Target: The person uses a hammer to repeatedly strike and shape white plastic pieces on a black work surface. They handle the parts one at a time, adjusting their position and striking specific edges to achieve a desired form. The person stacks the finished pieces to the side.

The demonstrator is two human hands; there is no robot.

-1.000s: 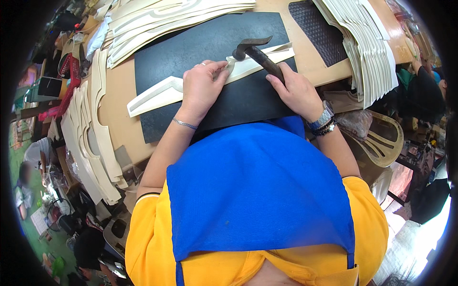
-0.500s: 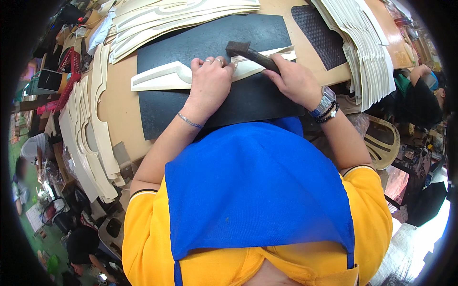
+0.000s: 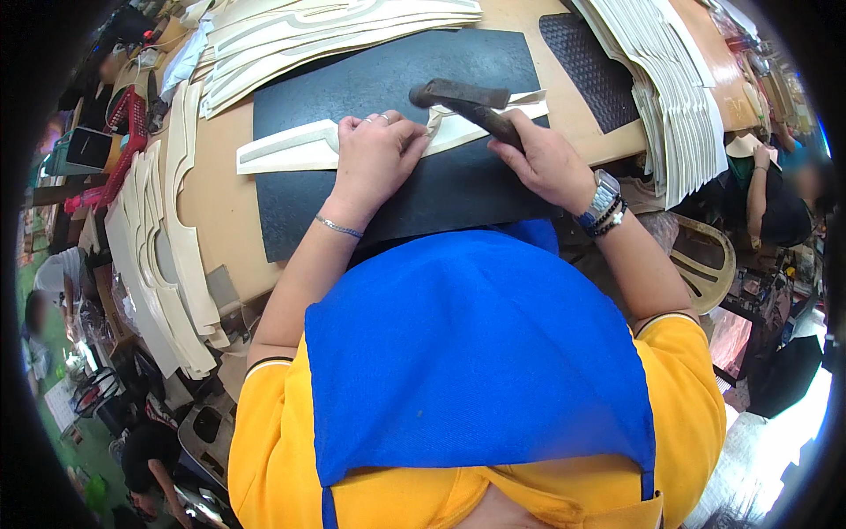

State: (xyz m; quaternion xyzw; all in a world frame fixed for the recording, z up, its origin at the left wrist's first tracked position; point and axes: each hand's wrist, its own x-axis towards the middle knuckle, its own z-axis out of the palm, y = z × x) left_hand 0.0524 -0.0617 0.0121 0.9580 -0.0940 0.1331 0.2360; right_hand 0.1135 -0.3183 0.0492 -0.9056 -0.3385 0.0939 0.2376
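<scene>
A long cream cut piece (image 3: 278,152) with a grey strip lies across a black mat (image 3: 308,212) on the table. My left hand (image 3: 374,159) rests on the piece, fingers curled, thumb and forefinger pinching its folded edge near the middle. My right hand (image 3: 551,167) is closed around the dark handle of a hammer (image 3: 458,97), whose head is raised just above the piece, to the right of my left fingertips.
Stacks of cream pieces lie at the back (image 3: 335,22), left (image 3: 172,264) and right (image 3: 679,115) of the wooden table (image 3: 220,229). A dark textured pad (image 3: 582,62) is at the back right. A plastic chair (image 3: 709,256) and co-workers (image 3: 784,189) are beyond the table.
The hammer head has moved left and turned between frames. My left fingers have shifted along the piece, from curled over it to pinching. The cream piece has rotated slightly flatter across the mat.
</scene>
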